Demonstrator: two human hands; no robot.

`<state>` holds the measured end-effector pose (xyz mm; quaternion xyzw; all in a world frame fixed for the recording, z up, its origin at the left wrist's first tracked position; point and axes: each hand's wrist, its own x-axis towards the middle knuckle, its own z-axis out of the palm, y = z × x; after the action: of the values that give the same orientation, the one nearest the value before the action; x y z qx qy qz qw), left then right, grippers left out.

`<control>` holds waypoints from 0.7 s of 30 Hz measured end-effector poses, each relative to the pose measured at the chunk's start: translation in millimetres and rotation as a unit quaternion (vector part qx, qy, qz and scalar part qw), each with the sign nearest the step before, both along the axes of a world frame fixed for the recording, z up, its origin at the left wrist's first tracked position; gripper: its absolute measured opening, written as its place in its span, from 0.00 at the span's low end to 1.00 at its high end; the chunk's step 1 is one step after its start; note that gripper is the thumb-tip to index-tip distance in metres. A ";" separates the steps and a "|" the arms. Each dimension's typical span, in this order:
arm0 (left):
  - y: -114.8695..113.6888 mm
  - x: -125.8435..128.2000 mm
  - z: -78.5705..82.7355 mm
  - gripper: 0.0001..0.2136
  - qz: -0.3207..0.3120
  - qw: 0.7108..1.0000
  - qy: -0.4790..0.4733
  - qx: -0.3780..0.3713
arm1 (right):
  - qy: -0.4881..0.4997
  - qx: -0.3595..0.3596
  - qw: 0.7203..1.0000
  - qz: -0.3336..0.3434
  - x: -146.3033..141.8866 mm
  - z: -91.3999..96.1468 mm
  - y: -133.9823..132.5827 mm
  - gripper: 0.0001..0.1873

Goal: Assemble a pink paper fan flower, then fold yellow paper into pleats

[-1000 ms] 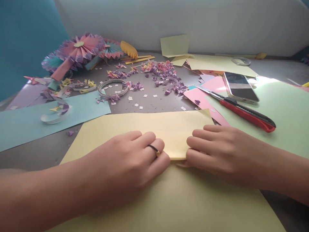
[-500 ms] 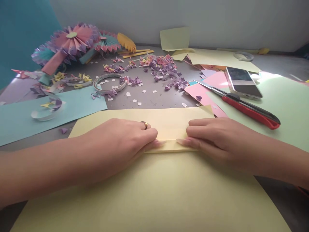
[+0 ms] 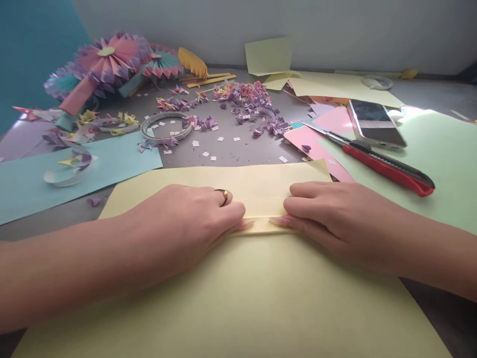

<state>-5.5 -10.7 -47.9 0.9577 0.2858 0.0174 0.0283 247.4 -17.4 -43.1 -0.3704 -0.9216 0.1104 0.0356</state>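
A large sheet of pale yellow paper [image 3: 242, 293] lies in front of me, with a narrow folded strip running across it between my hands. My left hand [image 3: 197, 214], with a ring on one finger, pinches the fold from the left, thumb below and curled fingers above. From the right, my right hand [image 3: 328, 214] grips the same fold, its thumb pointing inward along the strip. A short stretch of the folded strip shows between the two thumbs. The far part of the sheet lies flat beyond my fingers.
A red utility knife [image 3: 387, 166], blade out, lies on green paper [image 3: 447, 154] beside a phone [image 3: 376, 124]. Left are blue paper [image 3: 122, 154] and a tape roll [image 3: 147, 124]. Small folded paper pieces [image 3: 246, 99] are scattered behind. Paper fan flowers [image 3: 119, 64] stand back left.
Both thumbs have slid slightly inward along the fold, narrowing the gap between them. The view has shifted a little; the paper stays in both hands.
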 end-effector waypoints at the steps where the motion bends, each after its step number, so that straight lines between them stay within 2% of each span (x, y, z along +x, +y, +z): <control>1: 0.2 0.4 0.0 0.11 -0.003 1.000 0.000 -0.001 | -0.001 0.002 1.000 0.002 0.2 -0.5 0.0 0.21; 21: 0.3 5.1 4.7 0.10 -0.017 0.999 0.040 0.010 | -0.025 0.017 0.999 0.022 1.0 0.7 -0.6 0.19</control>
<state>-0.3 -10.4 -43.2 0.9626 0.2703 -0.0188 0.0071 248.3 -18.0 -42.4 -0.3523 -0.9318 0.0861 0.0165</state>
